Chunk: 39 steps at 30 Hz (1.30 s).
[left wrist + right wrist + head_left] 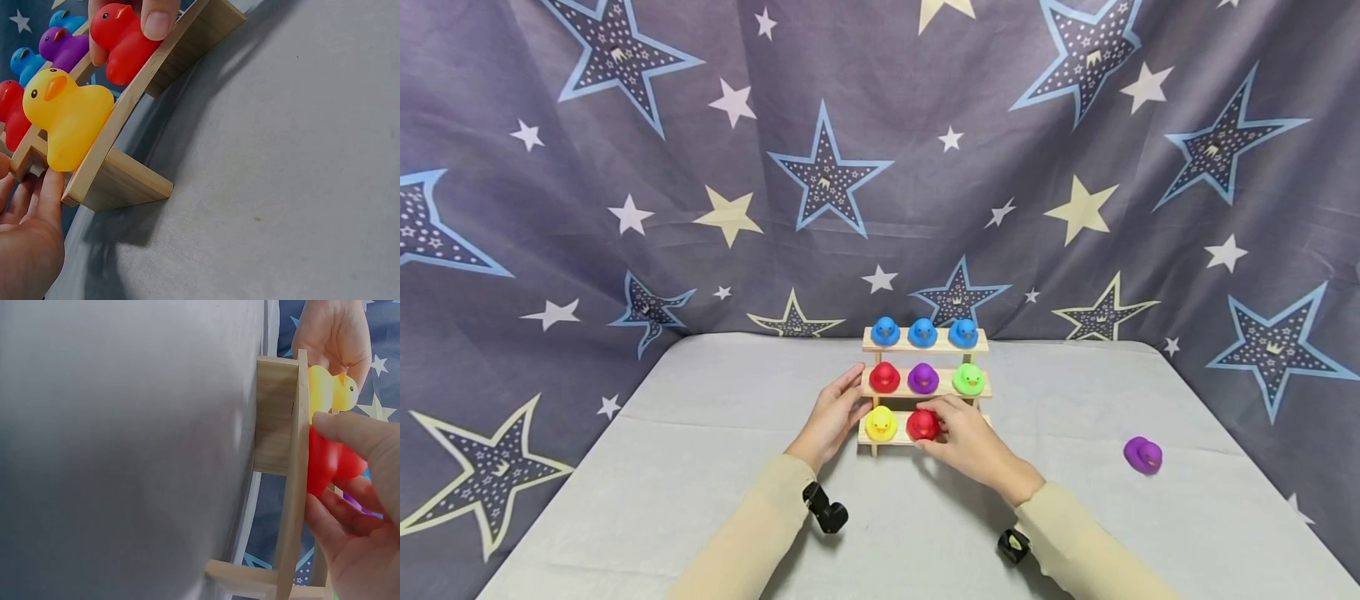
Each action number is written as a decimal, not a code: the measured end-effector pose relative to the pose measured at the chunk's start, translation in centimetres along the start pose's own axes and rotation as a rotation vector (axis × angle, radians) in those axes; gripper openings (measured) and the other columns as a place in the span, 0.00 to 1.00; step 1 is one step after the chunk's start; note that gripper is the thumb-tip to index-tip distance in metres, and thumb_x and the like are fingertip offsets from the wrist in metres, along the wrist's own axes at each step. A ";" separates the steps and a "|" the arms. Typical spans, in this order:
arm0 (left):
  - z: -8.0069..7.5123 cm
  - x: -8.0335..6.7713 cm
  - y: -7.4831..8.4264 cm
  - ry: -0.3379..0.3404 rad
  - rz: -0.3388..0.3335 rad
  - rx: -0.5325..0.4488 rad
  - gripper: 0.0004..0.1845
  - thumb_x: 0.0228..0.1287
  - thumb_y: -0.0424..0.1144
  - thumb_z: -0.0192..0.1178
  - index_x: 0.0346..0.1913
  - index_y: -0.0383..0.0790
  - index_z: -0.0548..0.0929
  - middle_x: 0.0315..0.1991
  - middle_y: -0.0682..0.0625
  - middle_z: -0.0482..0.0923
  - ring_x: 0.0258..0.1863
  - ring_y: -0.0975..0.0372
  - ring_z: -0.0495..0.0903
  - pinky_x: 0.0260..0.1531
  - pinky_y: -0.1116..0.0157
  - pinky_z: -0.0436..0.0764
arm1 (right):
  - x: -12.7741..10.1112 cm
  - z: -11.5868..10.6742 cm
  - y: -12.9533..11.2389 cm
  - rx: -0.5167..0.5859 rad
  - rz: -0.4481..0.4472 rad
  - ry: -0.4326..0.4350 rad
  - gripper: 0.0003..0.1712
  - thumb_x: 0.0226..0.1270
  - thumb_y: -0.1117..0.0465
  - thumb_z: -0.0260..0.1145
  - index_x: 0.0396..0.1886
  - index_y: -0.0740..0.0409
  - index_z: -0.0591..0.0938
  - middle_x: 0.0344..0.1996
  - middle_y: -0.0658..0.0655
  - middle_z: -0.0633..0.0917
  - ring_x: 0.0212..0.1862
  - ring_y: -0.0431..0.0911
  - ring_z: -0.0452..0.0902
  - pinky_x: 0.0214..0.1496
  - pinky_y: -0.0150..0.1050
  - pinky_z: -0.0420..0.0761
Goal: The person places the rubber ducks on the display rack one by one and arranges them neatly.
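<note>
My right hand (958,433) pinches a red rubber duck (922,425) between thumb and fingers on the bottom step of a small three-step wooden rack (895,441). In the right wrist view, the red duck (326,456) is right at the board. To its left on the same step stands a yellow duck (881,425). My left hand (833,415) is at the rack's left end, its fairly straight fingers (51,195) against the wood beside the yellow duck (65,115). The right hand's fingers partly cover the right part of the bottom step.
On the middle step stand red (884,377), purple (923,378) and green (968,379) ducks. Three blue ducks, including one in the middle (922,332), line the top. Another purple duck (1143,456) lies on the grey tabletop at right. A star-patterned curtain (880,200) hangs behind.
</note>
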<state>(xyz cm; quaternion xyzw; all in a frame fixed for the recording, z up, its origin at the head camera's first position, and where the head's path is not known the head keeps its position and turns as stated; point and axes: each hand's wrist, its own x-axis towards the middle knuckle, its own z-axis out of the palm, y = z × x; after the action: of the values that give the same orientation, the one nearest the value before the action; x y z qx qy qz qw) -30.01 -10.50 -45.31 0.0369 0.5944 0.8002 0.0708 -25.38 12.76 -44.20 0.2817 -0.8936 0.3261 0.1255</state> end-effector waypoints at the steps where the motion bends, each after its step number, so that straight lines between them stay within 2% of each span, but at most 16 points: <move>1: 0.0 0.0 0.0 -0.001 0.001 0.002 0.28 0.78 0.28 0.42 0.78 0.35 0.57 0.77 0.38 0.54 0.73 0.47 0.60 0.69 0.57 0.70 | 0.0 0.0 0.0 0.010 0.002 -0.003 0.29 0.53 0.61 0.81 0.55 0.65 0.82 0.48 0.57 0.82 0.42 0.44 0.80 0.43 0.35 0.87; 6: 0.0 -0.1 0.0 -0.003 0.003 0.012 0.28 0.78 0.27 0.42 0.78 0.35 0.56 0.77 0.37 0.54 0.73 0.47 0.60 0.69 0.57 0.70 | -0.3 -0.3 0.3 0.026 0.001 -0.012 0.29 0.54 0.62 0.80 0.56 0.66 0.82 0.48 0.57 0.81 0.41 0.44 0.82 0.43 0.34 0.88; 13: 0.0 -0.1 0.0 -0.001 -0.002 0.010 0.28 0.78 0.28 0.42 0.78 0.35 0.56 0.77 0.38 0.54 0.73 0.48 0.60 0.69 0.58 0.71 | -0.8 -1.0 0.8 -0.015 -0.049 0.011 0.29 0.53 0.62 0.80 0.55 0.68 0.82 0.43 0.58 0.81 0.38 0.46 0.79 0.41 0.35 0.85; 23: 0.1 -0.2 0.0 0.006 -0.001 0.017 0.28 0.78 0.28 0.42 0.78 0.35 0.57 0.76 0.38 0.55 0.73 0.47 0.60 0.68 0.57 0.71 | -1.9 -2.5 2.0 -0.043 0.001 0.005 0.28 0.54 0.60 0.80 0.54 0.66 0.83 0.34 0.54 0.79 0.34 0.45 0.75 0.36 0.33 0.82; 32: 0.1 -0.4 0.1 0.026 -0.014 0.023 0.28 0.78 0.28 0.43 0.78 0.37 0.58 0.77 0.39 0.55 0.72 0.49 0.62 0.68 0.58 0.72 | -3.5 -4.5 3.6 -0.082 -0.024 0.057 0.23 0.55 0.63 0.78 0.51 0.64 0.84 0.45 0.58 0.83 0.40 0.50 0.81 0.41 0.41 0.87; 39: 0.0 -0.3 0.2 0.004 -0.007 0.029 0.29 0.78 0.28 0.42 0.79 0.37 0.56 0.77 0.38 0.52 0.73 0.48 0.61 0.69 0.57 0.70 | -5.0 -6.7 5.0 -0.119 0.050 0.064 0.24 0.58 0.64 0.77 0.53 0.67 0.83 0.47 0.62 0.84 0.43 0.60 0.83 0.45 0.51 0.88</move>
<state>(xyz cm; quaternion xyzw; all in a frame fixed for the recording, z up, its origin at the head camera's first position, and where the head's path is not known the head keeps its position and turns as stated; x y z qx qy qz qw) -29.75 -10.62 -45.12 0.0343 0.6061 0.7914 0.0720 -24.00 22.36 -43.75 0.2406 -0.9137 0.2844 0.1624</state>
